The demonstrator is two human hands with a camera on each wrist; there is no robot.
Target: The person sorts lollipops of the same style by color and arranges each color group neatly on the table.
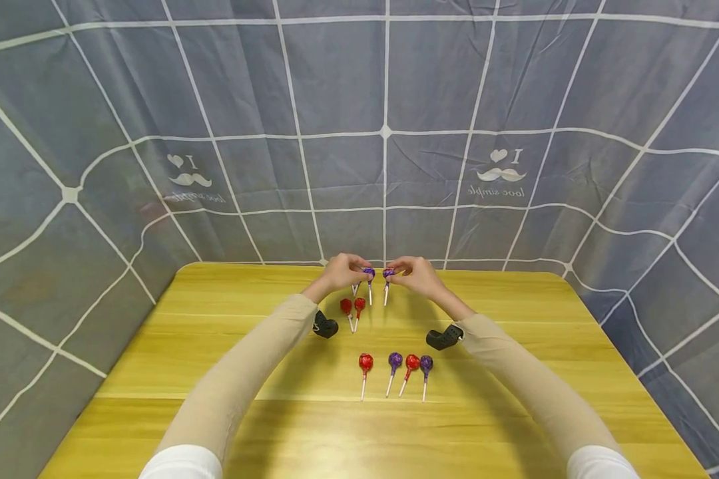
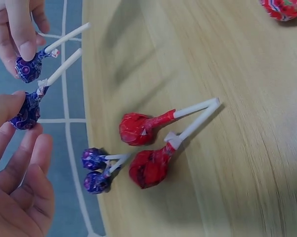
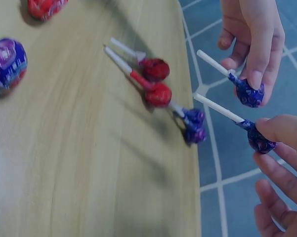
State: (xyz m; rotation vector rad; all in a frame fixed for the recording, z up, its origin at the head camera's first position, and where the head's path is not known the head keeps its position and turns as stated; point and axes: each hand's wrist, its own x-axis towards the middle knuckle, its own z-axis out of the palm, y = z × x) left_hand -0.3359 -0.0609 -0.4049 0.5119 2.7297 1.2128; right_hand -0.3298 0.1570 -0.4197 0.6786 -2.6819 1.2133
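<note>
Near the table's far edge, my left hand [image 1: 341, 273] pinches a purple-wrapped lollipop [image 2: 25, 114] by its head. My right hand [image 1: 418, 275] pinches another purple lollipop [image 3: 250, 94] the same way, close beside the first. Both are held above the tabletop, white sticks pointing back toward me. Below the left hand, two purple lollipops [image 2: 96, 182] lie together with their sticks converging. Two red lollipops [image 2: 148, 169] lie nearer me, their stick ends meeting in a V.
Closer to me on the wooden table [image 1: 491, 426] lies a row: a red lollipop [image 1: 365, 362], a purple lollipop [image 1: 395, 360], a second red lollipop [image 1: 412, 362] and a second purple one. A grey curtain [image 1: 341, 173] with white lines hangs behind and at both sides.
</note>
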